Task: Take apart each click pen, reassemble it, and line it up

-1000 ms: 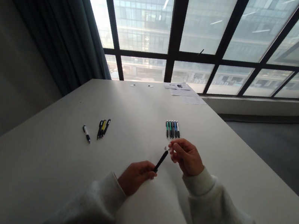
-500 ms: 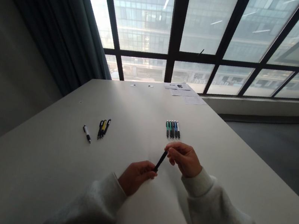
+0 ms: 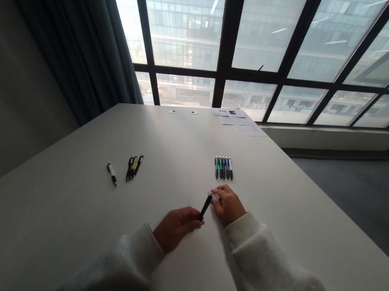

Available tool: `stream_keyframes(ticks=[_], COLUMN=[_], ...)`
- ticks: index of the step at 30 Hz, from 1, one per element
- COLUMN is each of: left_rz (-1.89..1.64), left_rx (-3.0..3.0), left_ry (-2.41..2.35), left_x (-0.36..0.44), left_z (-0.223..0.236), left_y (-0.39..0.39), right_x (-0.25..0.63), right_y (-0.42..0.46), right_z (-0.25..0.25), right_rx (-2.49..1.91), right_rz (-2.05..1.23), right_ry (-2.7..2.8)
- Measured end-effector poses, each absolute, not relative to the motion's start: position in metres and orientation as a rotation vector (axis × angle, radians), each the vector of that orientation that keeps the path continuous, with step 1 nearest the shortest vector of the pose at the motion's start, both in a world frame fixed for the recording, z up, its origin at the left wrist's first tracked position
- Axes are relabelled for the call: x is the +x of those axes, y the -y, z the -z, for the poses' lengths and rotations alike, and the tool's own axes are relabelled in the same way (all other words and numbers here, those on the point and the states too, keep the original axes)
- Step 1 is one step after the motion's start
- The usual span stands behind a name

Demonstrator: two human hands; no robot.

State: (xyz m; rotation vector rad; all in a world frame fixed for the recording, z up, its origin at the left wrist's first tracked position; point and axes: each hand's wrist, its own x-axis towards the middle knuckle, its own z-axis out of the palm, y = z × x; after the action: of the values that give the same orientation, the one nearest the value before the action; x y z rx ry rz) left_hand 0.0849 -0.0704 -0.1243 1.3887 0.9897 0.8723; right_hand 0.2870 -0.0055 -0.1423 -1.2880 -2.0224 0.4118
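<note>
My left hand (image 3: 178, 226) is closed on a black pen (image 3: 204, 208), gripping its lower end between thumb and fingers. The pen is tilted, with its narrow end pointing up and away from me. At that upper end, the thumb and fingers of my right hand (image 3: 227, 206) are closed around the tip; a small pale gap shows between them. Just beyond my right hand lies a neat row of several pens (image 3: 224, 168), with green, black, blue and white barrels, side by side on the white table (image 3: 162, 160).
On the left lie a white-and-black pen (image 3: 112, 174) and a small group of black and yellow pens (image 3: 133, 168). Printed papers (image 3: 237, 120) rest at the table's far edge, near two white-rimmed fittings (image 3: 194, 112). Behind are windows and a dark curtain (image 3: 69, 22).
My right hand has shifted left, its fingers still at the pen's upper end. The pen has turned a little more upright. My left hand stays almost where it was.
</note>
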Motion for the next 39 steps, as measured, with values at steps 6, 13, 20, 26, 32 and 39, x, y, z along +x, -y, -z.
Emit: stream_keyframes(ticks=[6,13,20,26,32,39], left_rz=[-0.881,-0.934,-0.959,-1.053,-1.068,-1.026], left_rx=[1.377,1.394,1.369,1.213,1.152,1.142], left_ry=[-0.976,-0.937,-0.943,-0.899,-0.876,-0.886], left_x=[0.085,0.084,0.083,0.084,0.084,0.084], left_z=[0.128,0.120,0.120,0.122,0.123,0.127], left_y=[0.070,0.069,0.068,0.065,0.064,0.064], right_x=[0.288,0.287,0.284,0.273,0.266,0.268], right_y=[0.005,0.007,0.013,0.007,0.002,-0.002], right_z=[0.145,0.139,0.113,0.039,0.012,0.008], right_rx=[-1.336,-1.263,-1.063,-0.503,-0.414,-0.443], right_rz=[-0.420,-0.463,-0.894,-1.465,-1.569,-1.485], right_ry=[2.054,2.101,1.755,1.500,1.587,1.646])
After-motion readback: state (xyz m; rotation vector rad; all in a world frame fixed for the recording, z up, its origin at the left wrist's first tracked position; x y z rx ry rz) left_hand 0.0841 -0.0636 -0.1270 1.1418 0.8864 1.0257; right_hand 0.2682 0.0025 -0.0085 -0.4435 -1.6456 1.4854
